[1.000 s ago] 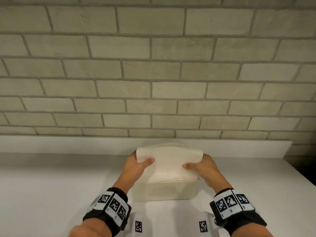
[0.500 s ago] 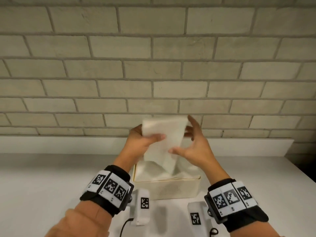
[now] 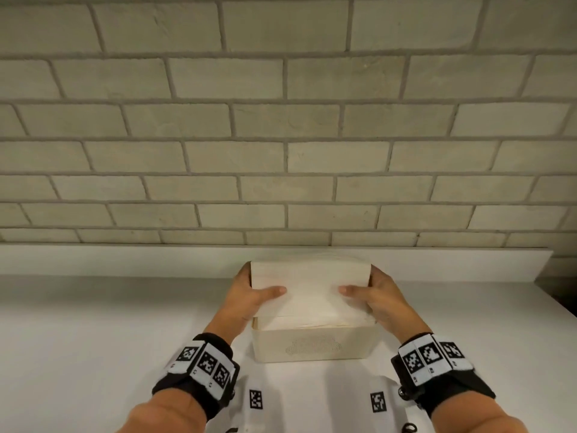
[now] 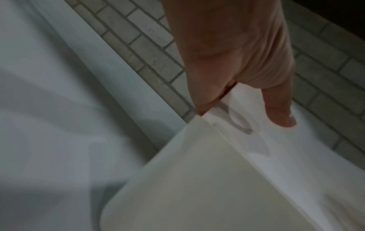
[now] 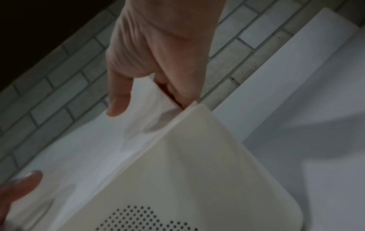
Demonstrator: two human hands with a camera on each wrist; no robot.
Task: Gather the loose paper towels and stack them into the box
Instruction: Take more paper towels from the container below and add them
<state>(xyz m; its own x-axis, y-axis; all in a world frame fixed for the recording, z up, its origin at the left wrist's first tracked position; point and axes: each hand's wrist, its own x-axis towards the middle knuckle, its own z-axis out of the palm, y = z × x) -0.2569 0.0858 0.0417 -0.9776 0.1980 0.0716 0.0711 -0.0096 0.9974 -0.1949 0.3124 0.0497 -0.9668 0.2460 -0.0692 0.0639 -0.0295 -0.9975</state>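
A cream box (image 3: 313,346) with a dotted pattern on its front stands on the white counter near the wall. A thick stack of white paper towels (image 3: 310,284) sits in it, its far end tilted up above the rim. My left hand (image 3: 257,289) grips the stack's left end and my right hand (image 3: 365,289) grips its right end. Both thumbs lie on top, and the fingers are hidden behind the stack. The left wrist view shows the thumb pressing the paper towels (image 4: 286,148) beside the box (image 4: 197,179). In the right wrist view the paper towels (image 5: 94,140) lie along the box (image 5: 197,164).
The white counter (image 3: 109,339) spreads to both sides of the box. A low white ledge (image 3: 125,260) runs along the brick wall (image 3: 281,135) just behind it. The counter's right edge (image 3: 559,304) drops into a dark gap.
Half a second ago both hands held a folded towel up in front of the wall. They have come down, and each now grips an end of the stack in the box.
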